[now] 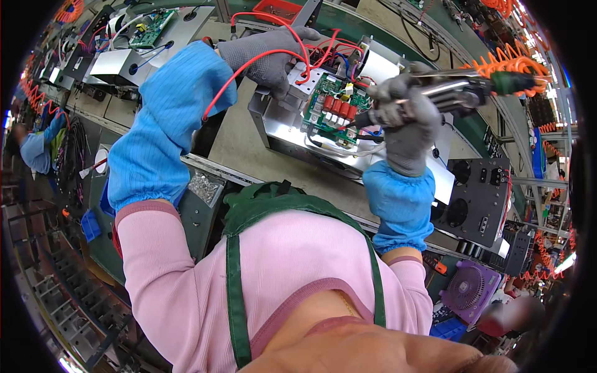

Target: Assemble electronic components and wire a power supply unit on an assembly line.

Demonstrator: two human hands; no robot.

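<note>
A metal-cased electronic unit (283,124) lies on the bench in front of me, carrying a green circuit board (316,118) with red and white parts. In its grey glove, my right hand (407,118) is wrapped round a black and silver power screwdriver (451,94). The tool's tip points left, down onto the board's right part. At the unit's left end is my left hand (267,59), also gloved, fingers spread and touching the metal. Thick red cables (255,60) arch over and beside this hand. A white cylinder (380,67) stands behind the board.
An orange coiled hose (513,62) runs near the screwdriver's rear end. Another unit with a circuit board (151,30) is at the far left. To the right sits a black panel with fans (476,199), a purple fan (469,287) below it. A screw tray (204,186) lies near my left arm.
</note>
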